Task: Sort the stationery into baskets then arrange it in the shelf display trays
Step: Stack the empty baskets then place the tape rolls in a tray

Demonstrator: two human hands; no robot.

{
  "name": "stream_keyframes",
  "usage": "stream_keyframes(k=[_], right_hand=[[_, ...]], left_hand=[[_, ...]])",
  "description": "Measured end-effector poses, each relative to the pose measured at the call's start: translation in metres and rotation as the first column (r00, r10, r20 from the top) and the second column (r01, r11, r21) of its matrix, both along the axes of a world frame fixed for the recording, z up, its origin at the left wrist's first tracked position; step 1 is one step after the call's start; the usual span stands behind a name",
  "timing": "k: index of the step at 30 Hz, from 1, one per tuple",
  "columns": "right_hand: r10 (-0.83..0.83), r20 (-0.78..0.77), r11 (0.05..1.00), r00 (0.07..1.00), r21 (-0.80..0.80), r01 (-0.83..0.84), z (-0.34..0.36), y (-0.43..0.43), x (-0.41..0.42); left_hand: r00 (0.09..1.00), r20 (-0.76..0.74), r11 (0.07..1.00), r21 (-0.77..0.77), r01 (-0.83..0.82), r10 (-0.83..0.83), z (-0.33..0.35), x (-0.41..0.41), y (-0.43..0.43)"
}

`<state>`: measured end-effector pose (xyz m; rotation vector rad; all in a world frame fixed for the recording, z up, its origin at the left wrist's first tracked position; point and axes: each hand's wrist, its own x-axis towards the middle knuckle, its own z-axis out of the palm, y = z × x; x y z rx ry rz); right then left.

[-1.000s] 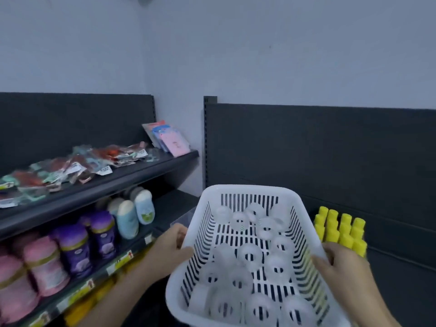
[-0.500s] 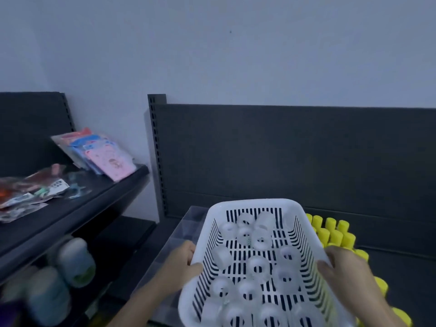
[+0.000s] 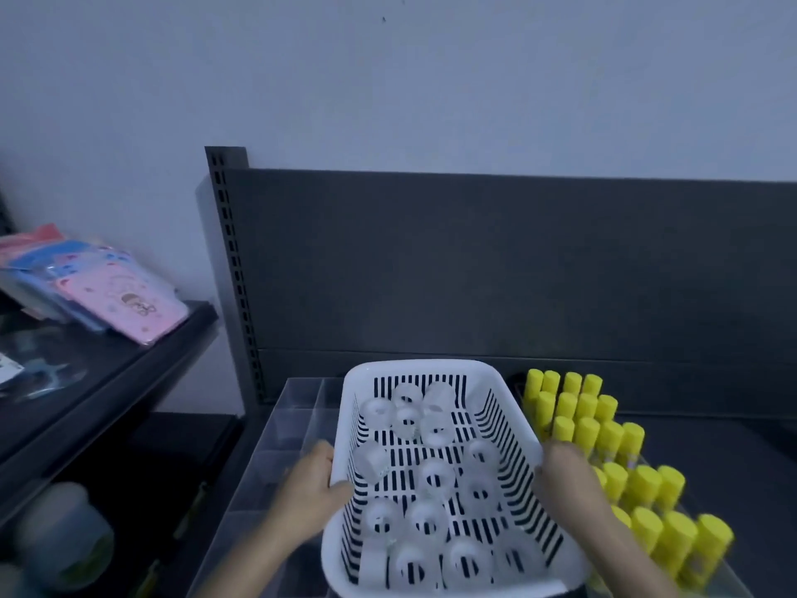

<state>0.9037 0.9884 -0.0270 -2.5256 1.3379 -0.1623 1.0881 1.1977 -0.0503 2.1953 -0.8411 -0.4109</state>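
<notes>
Lower centre: a white slotted basket point(image 3: 414, 366) is carried over the shelf by both hands. The left hand point(image 3: 310, 489) and right hand point(image 3: 565, 481) each grip one long side rim, probably to keep the loose load from spilling. Translucent tape rolls point(image 3: 435, 479) lie scattered inside. A clear divided tray point(image 3: 297, 420), likely their destination, lies just below and left. Yellow glue sticks point(image 3: 578, 407) stand upright in rows at lower right.
</notes>
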Motion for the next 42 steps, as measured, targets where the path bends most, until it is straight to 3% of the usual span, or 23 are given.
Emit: stream_keyframes(k=[6, 19, 23, 26, 32, 42], right_hand=[[0.013, -0.180, 0.996, 0.984, -0.087, -0.029, -0.006, 0.005, 0.000], [0.047, -0.263, 0.970, 0.964, -0.220, -0.107, -0.021, 0.005, 0.007], [0.099, -0.258, 0.963, 0.961, -0.220, -0.158, -0.021, 0.003, 0.010], [0.174, -0.205, 0.958, 0.963, -0.192, -0.214, -0.020, 0.001, 0.012], [0.285, -0.071, 0.953, 0.956, -0.086, -0.290, -0.027, -0.014, 0.020], [0.194, 0.048, 0.981, 0.980, -0.006, -0.194, -0.034, -0.037, 0.062]], left_hand=[[0.949, 0.306, 0.973, 0.231, 0.005, -0.077, 0.000, -0.011, -0.009], [0.935, 0.325, 0.941, 0.336, 0.027, -0.143, -0.005, -0.011, -0.021], [0.870, 0.466, 0.899, 0.433, -0.065, -0.161, 0.004, -0.011, -0.022], [0.816, 0.561, 0.912, 0.393, -0.116, -0.138, 0.014, -0.013, -0.034], [0.844, 0.514, 0.945, 0.327, -0.029, -0.152, 0.019, -0.017, -0.064], [0.851, 0.408, 0.914, 0.365, 0.180, -0.330, 0.009, 0.032, -0.132]])
